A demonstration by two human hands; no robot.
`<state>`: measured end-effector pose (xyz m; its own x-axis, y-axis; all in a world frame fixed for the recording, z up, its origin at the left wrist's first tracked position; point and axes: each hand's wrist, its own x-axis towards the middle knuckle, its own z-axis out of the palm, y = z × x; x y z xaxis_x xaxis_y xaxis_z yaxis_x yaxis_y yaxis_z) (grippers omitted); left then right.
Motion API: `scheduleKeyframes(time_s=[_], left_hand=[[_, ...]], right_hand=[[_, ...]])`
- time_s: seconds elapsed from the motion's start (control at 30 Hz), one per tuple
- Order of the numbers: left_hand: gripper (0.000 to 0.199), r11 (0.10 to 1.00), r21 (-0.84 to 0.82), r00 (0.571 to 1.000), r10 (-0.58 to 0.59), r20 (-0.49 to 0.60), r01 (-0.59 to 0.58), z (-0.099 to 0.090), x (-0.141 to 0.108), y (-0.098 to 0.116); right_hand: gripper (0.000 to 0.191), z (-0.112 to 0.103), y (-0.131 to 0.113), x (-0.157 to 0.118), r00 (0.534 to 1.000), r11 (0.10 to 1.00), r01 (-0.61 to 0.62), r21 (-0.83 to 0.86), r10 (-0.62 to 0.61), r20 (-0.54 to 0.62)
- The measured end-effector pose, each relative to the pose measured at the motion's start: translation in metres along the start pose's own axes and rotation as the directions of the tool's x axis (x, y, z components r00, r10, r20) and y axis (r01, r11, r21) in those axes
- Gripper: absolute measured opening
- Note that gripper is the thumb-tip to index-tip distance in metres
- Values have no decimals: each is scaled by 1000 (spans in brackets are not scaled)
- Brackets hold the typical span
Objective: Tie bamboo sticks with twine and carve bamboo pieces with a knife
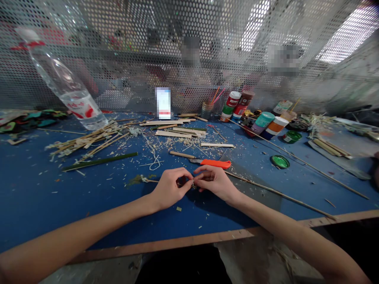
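Note:
My left hand (171,187) is closed in a pinch over the near middle of the table. A thin stick (151,181) with a whitish tuft at its left end runs into this hand. Facing it, my right hand (217,184) is also closed, its thumb and fingertips meeting the left ones. Between the fingertips shows a bit of pale fibre (193,183), too small to make out well. Just beyond the right hand lies an orange utility knife (216,163), its blade toward a short wooden stick (182,154).
Bamboo strips (180,133), shavings and a bundle of tufted sticks (89,140) lie across the blue table (112,193). A plastic bottle (79,102) leans at the left. Paint bottles (231,104) and a lit phone (164,103) stand before the perforated metal screen (127,79). Long thin sticks (281,194) stretch rightward.

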<state>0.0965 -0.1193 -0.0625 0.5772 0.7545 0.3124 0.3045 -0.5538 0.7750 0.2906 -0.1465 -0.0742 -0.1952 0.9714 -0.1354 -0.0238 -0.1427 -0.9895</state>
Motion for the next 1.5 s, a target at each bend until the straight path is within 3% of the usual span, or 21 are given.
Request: scheduleKeyframes(time_s=[0.47, 0.73, 1.17, 1.5], left_hand=[[12, 1000, 7, 1000, -2, -2, 2, 0, -1, 0], [13, 995, -5, 994, 103, -23, -103, 2, -2, -4], [9, 996, 74, 999, 40, 23, -41, 5, -1, -6], [11, 991, 110, 997, 72, 7, -73, 6, -3, -5]], right_hand=[[26, 3, 6, -4, 994, 989, 108, -105, -104, 34], [19, 3, 6, -7, 988, 972, 152, -181, -146, 46], [16, 2, 3, -10, 968, 870, 245, -427, -248, 49], [21, 0, 5, -6, 976, 910, 217, -353, -209, 61]])
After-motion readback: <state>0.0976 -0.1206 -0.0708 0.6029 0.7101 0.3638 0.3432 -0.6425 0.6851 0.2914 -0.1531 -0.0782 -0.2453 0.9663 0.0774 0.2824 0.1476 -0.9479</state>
